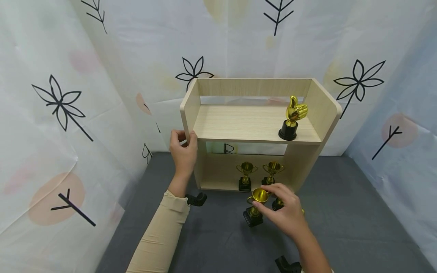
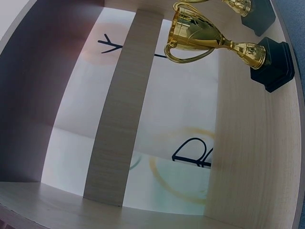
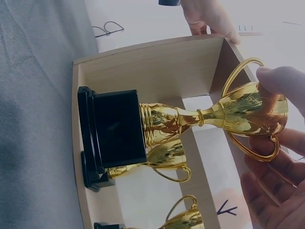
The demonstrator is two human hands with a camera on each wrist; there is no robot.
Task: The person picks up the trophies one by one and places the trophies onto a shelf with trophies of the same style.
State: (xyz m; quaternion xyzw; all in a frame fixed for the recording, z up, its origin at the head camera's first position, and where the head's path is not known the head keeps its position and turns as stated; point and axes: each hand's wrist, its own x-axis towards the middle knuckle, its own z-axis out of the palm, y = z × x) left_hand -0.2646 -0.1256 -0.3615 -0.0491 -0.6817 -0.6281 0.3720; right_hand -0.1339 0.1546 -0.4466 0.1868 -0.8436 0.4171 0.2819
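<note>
My right hand [image 1: 287, 213] pinches a small gold trophy cup [image 1: 253, 217] by its bowl, thumb on one side and fingers on the other. The cup's black base [image 3: 119, 128] hangs in front of the lower shelf in the right wrist view. At the left side panel of a pale wooden shelf unit [image 1: 235, 121], my left hand [image 1: 183, 156] grips the front edge. Two similar trophy cups stand upright on the lower shelf, a left one [image 1: 245, 177] and a right one [image 1: 272, 171]. The left wrist view shows a cup [image 2: 198, 36] in the lower compartment.
A gold thumbs-up trophy [image 1: 290, 120] stands at the right of the upper shelf. Partly hidden behind my right hand is another dark-based gold piece [image 1: 278, 204]. The unit stands on a grey cloth surface [image 1: 218, 242], with patterned white cloth [image 1: 143, 60] behind.
</note>
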